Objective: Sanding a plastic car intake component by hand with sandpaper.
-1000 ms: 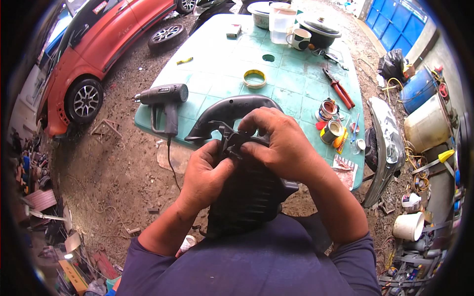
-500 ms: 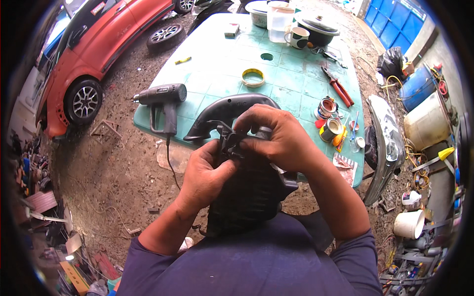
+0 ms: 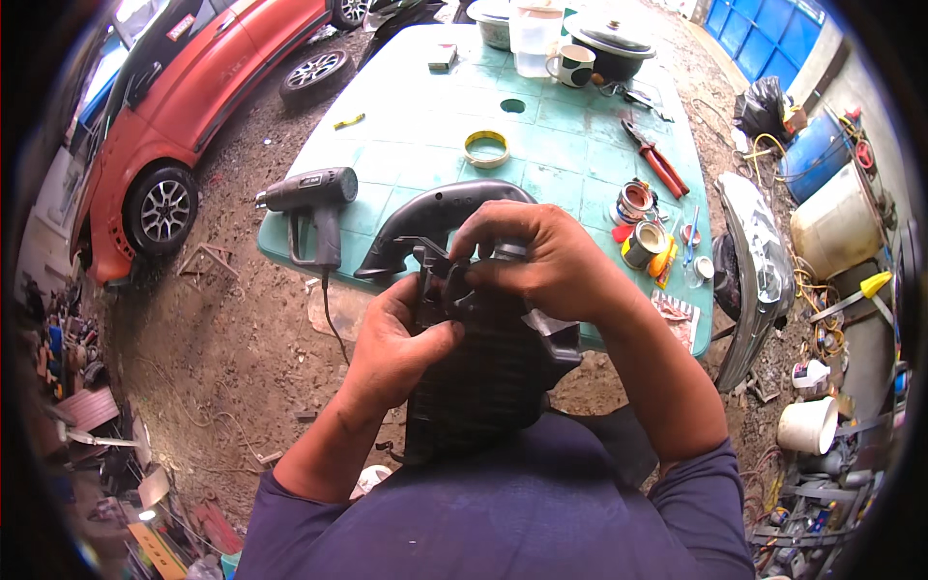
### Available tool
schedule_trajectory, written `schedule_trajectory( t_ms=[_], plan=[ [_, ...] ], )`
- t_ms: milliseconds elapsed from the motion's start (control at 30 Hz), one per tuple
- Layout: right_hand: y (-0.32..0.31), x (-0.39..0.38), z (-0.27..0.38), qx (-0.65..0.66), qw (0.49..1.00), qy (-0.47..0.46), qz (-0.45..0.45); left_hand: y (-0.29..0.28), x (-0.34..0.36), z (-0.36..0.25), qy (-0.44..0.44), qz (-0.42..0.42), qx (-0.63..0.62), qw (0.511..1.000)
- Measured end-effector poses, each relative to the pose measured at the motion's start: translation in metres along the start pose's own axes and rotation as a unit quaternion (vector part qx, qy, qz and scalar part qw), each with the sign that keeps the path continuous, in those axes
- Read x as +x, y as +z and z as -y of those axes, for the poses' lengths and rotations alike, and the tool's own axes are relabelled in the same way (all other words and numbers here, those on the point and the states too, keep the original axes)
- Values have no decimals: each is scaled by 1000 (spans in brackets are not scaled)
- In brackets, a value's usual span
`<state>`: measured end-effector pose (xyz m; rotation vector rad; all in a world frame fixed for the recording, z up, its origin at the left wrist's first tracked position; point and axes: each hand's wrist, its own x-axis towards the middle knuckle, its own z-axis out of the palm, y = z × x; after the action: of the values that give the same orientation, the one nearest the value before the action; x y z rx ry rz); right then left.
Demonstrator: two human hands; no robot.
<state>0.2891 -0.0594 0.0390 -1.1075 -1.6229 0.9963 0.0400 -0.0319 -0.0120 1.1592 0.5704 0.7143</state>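
A large ribbed black plastic housing (image 3: 474, 377), like a car's air filter box, stands upright against my body. My left hand (image 3: 391, 343) is closed around its upper left edge, thumb on the near side. My right hand (image 3: 536, 256) is bent over the top, thumb and fingers pinching a small black plastic piece (image 3: 457, 286) there. Whether that piece is separate from the housing I cannot tell. A thin bracket-like tab (image 3: 425, 249) sticks up beside the fingers. Just beyond my hands a curved black plastic duct (image 3: 435, 208) lies on the table.
On the green table (image 3: 406, 126) lie a heat gun (image 3: 314, 193), a tape roll (image 3: 486, 149), red-handled pliers (image 3: 657, 162), open cans (image 3: 644, 245), a mug (image 3: 572, 66) and a lidded pot (image 3: 611, 43). A headlight (image 3: 759, 256) stands at right; a red car (image 3: 193, 87) is at left.
The small black piece in my right fingers has turned and shifted slightly, with a gap now beside the bracket-like tab. My left hand keeps its hold. The whole view has shifted a little.
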Motion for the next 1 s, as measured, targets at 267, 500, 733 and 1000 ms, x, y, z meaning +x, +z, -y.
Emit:
schedule_trajectory(
  t_ms=[267,500,733,1000],
  plan=[
    [-2,6,-2,-41,998,-37,6,5,-1,-2,-15,-2,-50,999],
    [0,14,-7,-87,993,-85,10,3,-2,-3,-9,5,-56,998],
    [-1,12,-3,-127,988,-89,5,3,-2,-3,-4,-3,-57,998],
    [1,10,-1,-131,988,-85,7,1,-3,-1,-10,-6,-91,996]
  ],
)
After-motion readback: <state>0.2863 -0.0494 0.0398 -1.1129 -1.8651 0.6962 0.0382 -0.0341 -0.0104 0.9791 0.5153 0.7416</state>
